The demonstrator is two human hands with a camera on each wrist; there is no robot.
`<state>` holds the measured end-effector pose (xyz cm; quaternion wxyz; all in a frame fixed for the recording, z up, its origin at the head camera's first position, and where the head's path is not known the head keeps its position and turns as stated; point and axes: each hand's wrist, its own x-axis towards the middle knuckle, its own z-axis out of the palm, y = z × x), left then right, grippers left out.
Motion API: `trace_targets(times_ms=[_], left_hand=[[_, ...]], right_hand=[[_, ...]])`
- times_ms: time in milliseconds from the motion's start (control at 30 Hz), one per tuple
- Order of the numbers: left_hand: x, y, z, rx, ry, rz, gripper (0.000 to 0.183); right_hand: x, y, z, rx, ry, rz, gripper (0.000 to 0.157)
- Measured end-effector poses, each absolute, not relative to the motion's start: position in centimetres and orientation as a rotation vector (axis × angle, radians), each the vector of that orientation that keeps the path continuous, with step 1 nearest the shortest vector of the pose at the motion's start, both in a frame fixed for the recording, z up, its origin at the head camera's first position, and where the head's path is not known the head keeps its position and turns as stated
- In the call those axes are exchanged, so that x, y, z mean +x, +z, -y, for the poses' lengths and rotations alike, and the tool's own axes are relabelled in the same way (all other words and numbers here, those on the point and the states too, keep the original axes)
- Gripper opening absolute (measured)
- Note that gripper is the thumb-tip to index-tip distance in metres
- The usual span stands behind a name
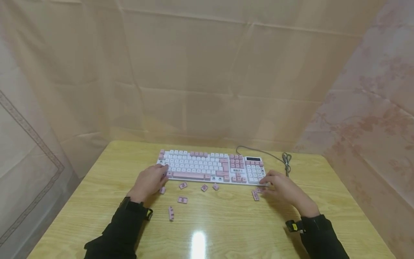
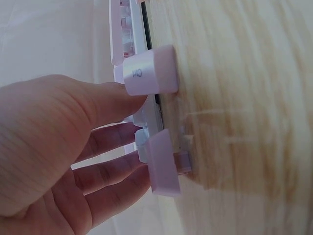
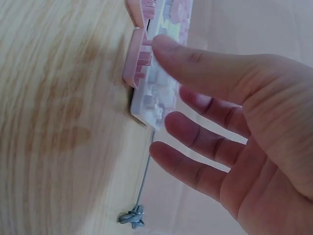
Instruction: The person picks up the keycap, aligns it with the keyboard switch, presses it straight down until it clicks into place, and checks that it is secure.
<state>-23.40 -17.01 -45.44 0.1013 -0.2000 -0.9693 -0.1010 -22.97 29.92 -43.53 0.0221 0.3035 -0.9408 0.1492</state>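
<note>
A white and pink keyboard (image 1: 194, 176) lies at the back of the wooden table. My left hand (image 1: 149, 183) is at its front left corner, fingertips touching the keys there. In the left wrist view the thumb (image 2: 115, 100) reaches the front edge beside a loose pink keycap (image 2: 139, 76), and the other fingertips are partly hidden behind the keyboard. My right hand (image 1: 284, 189) is at the front right corner, its fingers loosely bent and apart. In the right wrist view the thumb (image 3: 168, 49) lies close to the number keys, above pink keycaps (image 3: 134, 61) standing along the front edge.
Several pink keycaps lie before the keyboard, among them one (image 1: 182, 200) near the middle left and an elongated one (image 1: 171, 213) closer to me. A grey cable (image 1: 262, 151) runs right to a tied bundle (image 1: 286, 158). Beige cloth (image 1: 207, 72) hangs behind the table.
</note>
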Motion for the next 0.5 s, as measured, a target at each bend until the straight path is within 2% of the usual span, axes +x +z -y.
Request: trace_targets(times_ms=[233, 500], left_hand=[[-23.15, -45.23, 16.93, -0.599, -0.304, 2.869, 0.035], [-23.28, -45.26, 17.09, -0.601, -0.323, 2.848, 0.033]], right_hand=[[-22.73, -43.43, -29.86, 0.995, 0.475, 2.948, 0.025], [-22.82, -43.88, -29.39, 1.016, 0.417, 2.968, 0.019]])
